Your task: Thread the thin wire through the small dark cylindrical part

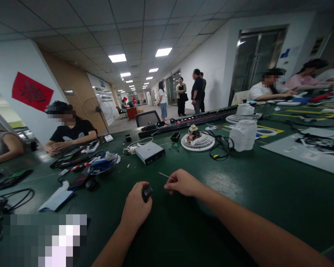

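My left hand (137,204) is closed around a small black rounded object (147,193), whose kind I cannot make out. To its right, my right hand (182,182) pinches a thin, light-coloured stick (165,175) between thumb and fingers. The stick's free end points left, over the green tabletop (178,237). A gap separates the two hands, and the stick does not touch the black object. Beyond them lies a silver optical drive (150,152) with a black front.
A white round fan grille (198,141) carrying a motor stands behind, near a white plastic housing (242,135) and black cables (221,146). Tools and a blue cloth (104,162) lie left, with a black mouse (91,184). Other people sit around the table.
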Motion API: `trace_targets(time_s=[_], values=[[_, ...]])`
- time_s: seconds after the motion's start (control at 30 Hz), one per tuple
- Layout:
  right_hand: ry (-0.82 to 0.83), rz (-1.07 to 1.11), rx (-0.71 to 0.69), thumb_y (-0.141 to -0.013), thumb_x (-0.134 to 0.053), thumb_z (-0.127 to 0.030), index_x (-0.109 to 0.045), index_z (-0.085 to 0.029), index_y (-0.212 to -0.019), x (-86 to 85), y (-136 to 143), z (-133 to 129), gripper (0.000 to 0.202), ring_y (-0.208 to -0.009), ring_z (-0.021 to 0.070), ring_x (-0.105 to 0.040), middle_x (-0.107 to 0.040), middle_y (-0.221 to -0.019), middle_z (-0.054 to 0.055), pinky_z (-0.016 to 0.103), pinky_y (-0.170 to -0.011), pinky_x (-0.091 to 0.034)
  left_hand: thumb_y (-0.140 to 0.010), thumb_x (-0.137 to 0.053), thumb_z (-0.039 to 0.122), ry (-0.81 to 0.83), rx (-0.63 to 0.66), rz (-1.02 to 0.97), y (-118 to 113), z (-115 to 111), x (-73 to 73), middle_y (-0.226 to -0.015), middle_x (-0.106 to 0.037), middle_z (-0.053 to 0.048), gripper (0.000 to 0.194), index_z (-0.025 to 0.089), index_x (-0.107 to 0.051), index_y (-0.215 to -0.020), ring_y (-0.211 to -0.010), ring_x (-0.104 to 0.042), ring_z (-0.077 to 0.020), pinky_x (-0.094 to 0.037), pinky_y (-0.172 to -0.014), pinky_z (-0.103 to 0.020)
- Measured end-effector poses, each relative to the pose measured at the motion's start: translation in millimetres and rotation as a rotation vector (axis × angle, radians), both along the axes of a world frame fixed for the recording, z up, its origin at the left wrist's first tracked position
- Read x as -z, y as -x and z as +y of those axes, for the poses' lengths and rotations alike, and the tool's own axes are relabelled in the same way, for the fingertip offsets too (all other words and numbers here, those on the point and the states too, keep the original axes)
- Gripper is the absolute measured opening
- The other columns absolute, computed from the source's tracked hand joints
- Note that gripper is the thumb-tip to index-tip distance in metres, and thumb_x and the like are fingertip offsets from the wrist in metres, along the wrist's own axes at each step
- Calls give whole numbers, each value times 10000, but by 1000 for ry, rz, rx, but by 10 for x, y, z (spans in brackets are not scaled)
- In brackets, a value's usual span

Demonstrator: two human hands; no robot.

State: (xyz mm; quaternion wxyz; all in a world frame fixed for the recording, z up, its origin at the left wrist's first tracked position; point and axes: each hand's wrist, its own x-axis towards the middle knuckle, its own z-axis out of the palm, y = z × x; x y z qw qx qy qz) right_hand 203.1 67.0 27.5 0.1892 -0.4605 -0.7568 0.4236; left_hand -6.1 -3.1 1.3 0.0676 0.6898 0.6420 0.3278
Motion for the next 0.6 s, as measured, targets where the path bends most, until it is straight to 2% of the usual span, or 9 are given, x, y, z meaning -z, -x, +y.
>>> trace_targets(time_s=[0.17, 0.27, 0.37, 0.5, 0.6], values=[[-58, 256, 18, -796, -665, -234, -674, -142, -899, 50, 83, -15, 138, -702, 132, -626, -726, -795, 31, 229, -623, -439, -738, -649, 195, -12, 39, -8, 0, 13, 31, -991, -683, -57, 292, 200, -643, -1030, -891, -667, -227, -536, -791, -358], [-137, 234, 38, -771, -699, -243, -678, -155, -890, 50, 115, -42, 150, -658, 121, -576, -681, -756, 4, 227, -591, -405, -757, -655, 208, -33, 116, -14, -19, -12, -7, -982, -689, -46, 262, 215, -658, -1020, -878, -666, -216, -543, -771, -344], [-222, 176, 2, -769, -707, -252, -720, -175, -861, 35, 126, -74, 121, -670, 125, -553, -662, -741, -9, 235, -602, -387, -784, -657, 225, -77, 208, -22, -45, -45, -58, -1030, -693, -47, 272, 231, -667, -1055, -935, -661, -214, -543, -821, -351], [-208, 245, -102, -776, -695, -218, -750, -185, -856, 55, 141, -107, 103, -707, 131, -586, -687, -763, -9, 243, -655, -413, -779, -682, 243, -109, 266, -30, -60, -66, -82, -1051, -713, -45, 314, 249, -679, -1093, -969, -670, -218, -544, -874, -367], [-219, 300, -97, -764, -709, -216, -751, -189, -847, 84, 157, -120, 97, -712, 131, -591, -691, -769, -10, 240, -659, -421, -784, -689, 270, -89, 274, -24, -57, -74, -84, -1059, -720, -46, 334, 253, -672, -1117, -974, -675, -225, -549, -882, -384]])
